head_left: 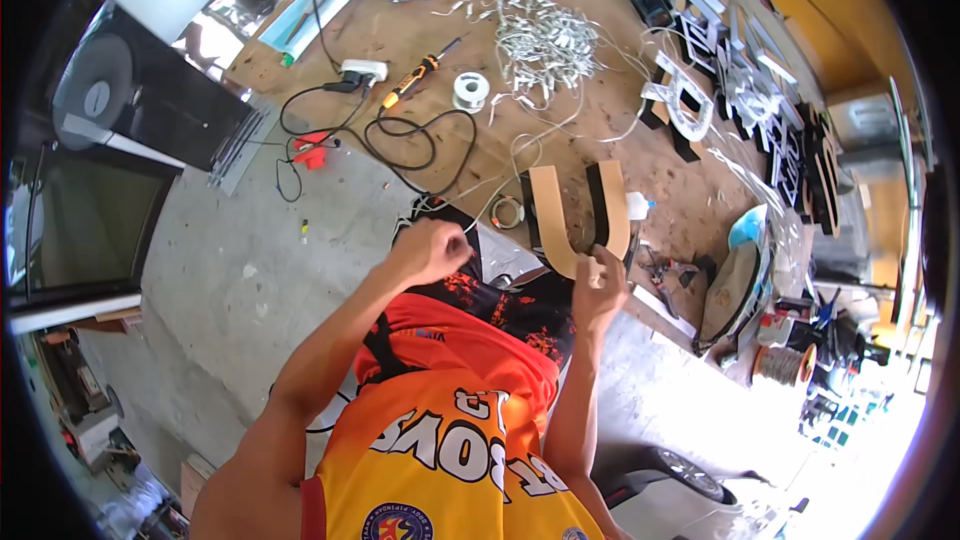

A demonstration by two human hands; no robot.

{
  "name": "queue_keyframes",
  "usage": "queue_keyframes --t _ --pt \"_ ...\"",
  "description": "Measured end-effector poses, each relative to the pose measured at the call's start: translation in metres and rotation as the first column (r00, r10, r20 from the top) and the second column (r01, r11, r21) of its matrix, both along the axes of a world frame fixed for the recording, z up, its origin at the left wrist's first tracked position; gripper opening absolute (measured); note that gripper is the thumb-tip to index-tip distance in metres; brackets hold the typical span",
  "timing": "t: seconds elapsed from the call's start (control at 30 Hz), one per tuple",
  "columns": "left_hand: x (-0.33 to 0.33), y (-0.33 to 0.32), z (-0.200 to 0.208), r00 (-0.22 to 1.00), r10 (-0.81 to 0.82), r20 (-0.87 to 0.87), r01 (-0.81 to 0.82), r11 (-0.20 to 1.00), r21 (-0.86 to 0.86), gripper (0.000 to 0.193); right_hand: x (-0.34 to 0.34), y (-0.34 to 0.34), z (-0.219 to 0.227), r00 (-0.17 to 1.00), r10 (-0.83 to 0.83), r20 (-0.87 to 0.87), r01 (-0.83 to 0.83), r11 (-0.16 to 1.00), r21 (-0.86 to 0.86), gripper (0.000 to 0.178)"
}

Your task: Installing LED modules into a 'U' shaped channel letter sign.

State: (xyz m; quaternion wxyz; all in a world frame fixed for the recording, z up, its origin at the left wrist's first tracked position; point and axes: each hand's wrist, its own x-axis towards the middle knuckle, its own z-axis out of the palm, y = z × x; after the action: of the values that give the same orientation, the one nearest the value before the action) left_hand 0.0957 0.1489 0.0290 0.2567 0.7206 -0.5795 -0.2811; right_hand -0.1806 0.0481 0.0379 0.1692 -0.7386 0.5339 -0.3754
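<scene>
A tan, U-shaped letter [545, 205] with black side walls lies at the table's near edge. My right hand [602, 285] is at its lower curve with fingers bent together; what they pinch, if anything, is hidden. Over my lap, left of the letter, my left hand [430, 248] is closed, and a thin white wire [490, 202] runs to its fingertips. Between the hands and just beyond them sits a small coil of wire [507, 211]. A tangled heap of white wired LED modules [548, 40] lies farther back, its leads trailing toward me.
Left of the heap are a solder spool [470, 92], an orange-handled soldering iron [412, 80], and a white power strip [362, 71] with black cords. Several cut letters [690, 105] crowd the right side. Pliers [680, 268] and a blue-and-grey bag [738, 270] lie near the right edge.
</scene>
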Motion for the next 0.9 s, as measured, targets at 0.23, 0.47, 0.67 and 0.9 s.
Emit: queue_keyframes --t 0.23,0.47,0.67,0.9 --pt "-0.088 0.007 -0.057 0.888 -0.319 -0.332 0.367 0.925 0.093 0.022 0.026 0.011 -0.010 0.932 0.118 -0.342 -0.129 0.992 -0.012 0.059" --pt "-0.087 0.019 -0.061 0.864 -0.298 -0.405 0.350 0.935 0.060 0.027 0.024 0.011 -0.016 0.895 0.158 -0.416 -0.157 0.987 0.036 0.069" --pt "0.030 0.012 -0.014 0.628 0.096 -0.772 0.196 0.941 0.276 0.019 0.025 0.018 -0.027 0.885 0.097 -0.455 -0.129 0.991 -0.040 0.069" --pt "0.149 0.050 -0.093 0.527 0.597 -0.605 -0.491 0.795 0.357 0.024 0.028 0.017 -0.025 0.876 0.121 -0.466 -0.136 0.991 0.002 0.068"
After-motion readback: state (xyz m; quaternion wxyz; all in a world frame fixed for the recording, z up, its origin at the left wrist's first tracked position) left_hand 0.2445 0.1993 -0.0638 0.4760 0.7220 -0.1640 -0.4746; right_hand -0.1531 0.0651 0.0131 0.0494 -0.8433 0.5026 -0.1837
